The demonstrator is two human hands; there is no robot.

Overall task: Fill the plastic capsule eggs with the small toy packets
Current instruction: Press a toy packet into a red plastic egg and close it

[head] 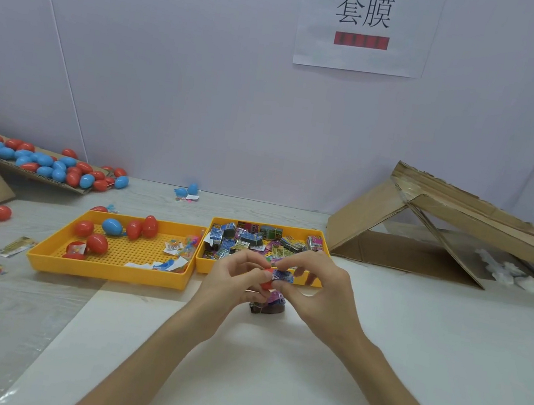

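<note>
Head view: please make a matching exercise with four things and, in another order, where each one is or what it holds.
1 red capsule
2 small packet
3 left yellow tray
4 right yellow tray

A holds bundles of packets
B pinched by the right hand
C holds red and blue eggs
D gripped in the left hand

Pairs: 1-D, 2-B, 3-C, 4-A

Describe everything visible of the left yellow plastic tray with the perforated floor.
The yellow plastic tray is rectangular and shallow, with low walls and a perforated floor. It sits flat on the pale table, its right wall against a second yellow tray. Inside lie several red plastic capsule eggs and one blue egg toward the left, loose paper slips and small packets toward the right.
</note>
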